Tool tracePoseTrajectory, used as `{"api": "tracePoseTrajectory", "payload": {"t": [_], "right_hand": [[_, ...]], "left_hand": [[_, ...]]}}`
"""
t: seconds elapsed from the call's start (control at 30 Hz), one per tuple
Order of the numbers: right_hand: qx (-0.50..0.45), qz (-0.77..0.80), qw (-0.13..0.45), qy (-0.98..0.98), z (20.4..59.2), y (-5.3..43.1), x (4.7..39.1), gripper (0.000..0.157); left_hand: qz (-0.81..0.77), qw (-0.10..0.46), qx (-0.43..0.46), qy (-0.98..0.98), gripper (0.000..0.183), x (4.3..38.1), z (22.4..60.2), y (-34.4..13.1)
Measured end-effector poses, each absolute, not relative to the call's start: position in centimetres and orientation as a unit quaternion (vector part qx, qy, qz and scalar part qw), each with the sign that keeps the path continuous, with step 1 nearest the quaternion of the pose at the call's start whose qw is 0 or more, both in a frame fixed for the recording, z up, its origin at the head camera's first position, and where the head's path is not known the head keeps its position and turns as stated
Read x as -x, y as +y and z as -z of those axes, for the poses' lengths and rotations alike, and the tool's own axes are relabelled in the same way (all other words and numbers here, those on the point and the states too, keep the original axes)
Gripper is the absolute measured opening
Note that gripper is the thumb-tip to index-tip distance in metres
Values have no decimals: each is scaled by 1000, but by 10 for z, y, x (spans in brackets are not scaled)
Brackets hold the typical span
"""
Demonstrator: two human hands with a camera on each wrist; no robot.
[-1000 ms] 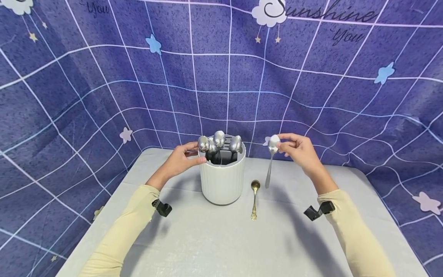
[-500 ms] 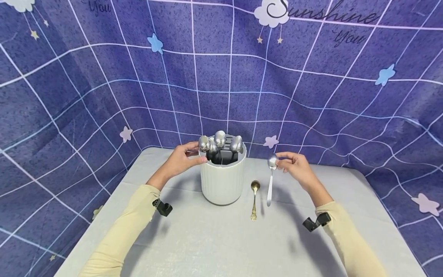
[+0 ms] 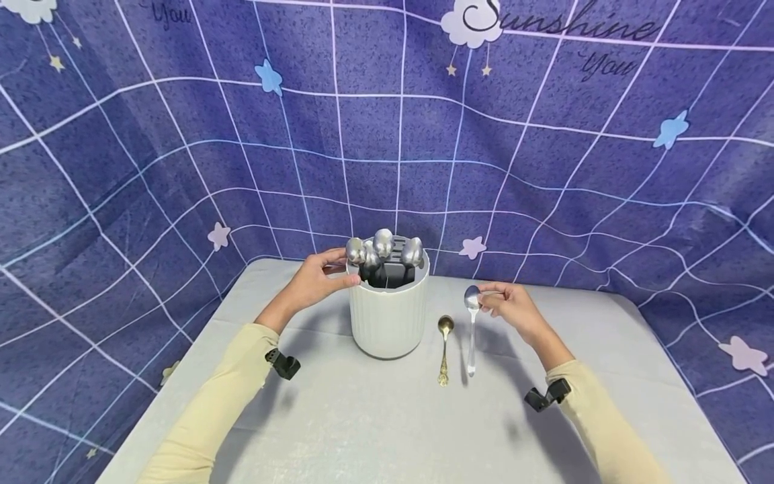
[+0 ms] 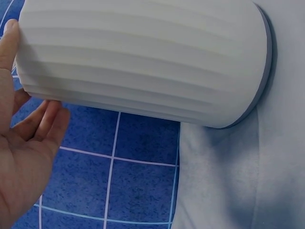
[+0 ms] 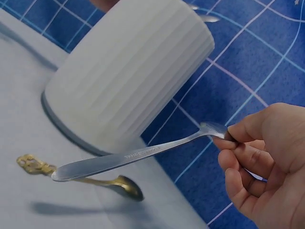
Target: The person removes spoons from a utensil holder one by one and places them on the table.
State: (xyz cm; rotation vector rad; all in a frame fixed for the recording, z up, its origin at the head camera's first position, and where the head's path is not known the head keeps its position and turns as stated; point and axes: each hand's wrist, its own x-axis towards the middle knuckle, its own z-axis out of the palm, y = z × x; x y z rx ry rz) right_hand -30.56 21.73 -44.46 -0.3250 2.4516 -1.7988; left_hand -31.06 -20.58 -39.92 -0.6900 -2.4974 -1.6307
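Observation:
My right hand (image 3: pixel 512 308) pinches a silver spoon (image 3: pixel 472 329) by its bowl, between thumb and fingers. The spoon's handle hangs down above the table, and in the right wrist view it slants across the frame. Just left of it, a gold spoon (image 3: pixel 444 346) with an ornate handle lies on the table. My left hand (image 3: pixel 317 281) holds the upper left side of a white ribbed utensil holder (image 3: pixel 389 326), thumb at the front of the rim and fingers toward the back. Several silver spoons (image 3: pixel 383 243) stand bowl-up in the holder; their handles are mostly hidden inside.
A pale cloth covers the table (image 3: pixel 387 423). Behind and at the sides hangs a purple-blue curtain (image 3: pixel 369 128) with grid lines, stars and clouds. Black wrist cameras sit on both sleeves.
My right hand has come down and slightly left with the silver spoon, bringing its handle beside the gold spoon, nearer the table. The left hand and the holder have stayed put.

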Motion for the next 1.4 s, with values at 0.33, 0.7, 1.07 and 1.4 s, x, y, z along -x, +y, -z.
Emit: {"api": "tracePoseTrajectory", "payload": {"t": [0.33, 0.7, 1.07, 1.4], "right_hand": [[83, 584, 60, 805, 464, 219, 308, 38], [52, 608, 101, 786, 482, 219, 314, 39], [48, 612, 118, 781, 498, 219, 322, 37], [38, 594, 114, 795, 504, 216, 322, 36]], "left_hand": [[532, 45, 230, -814, 60, 310, 400, -205], [534, 43, 230, -813, 61, 310, 399, -205], [541, 44, 235, -806, 60, 308, 399, -205], [540, 45, 229, -808, 60, 311, 401, -205]]}}
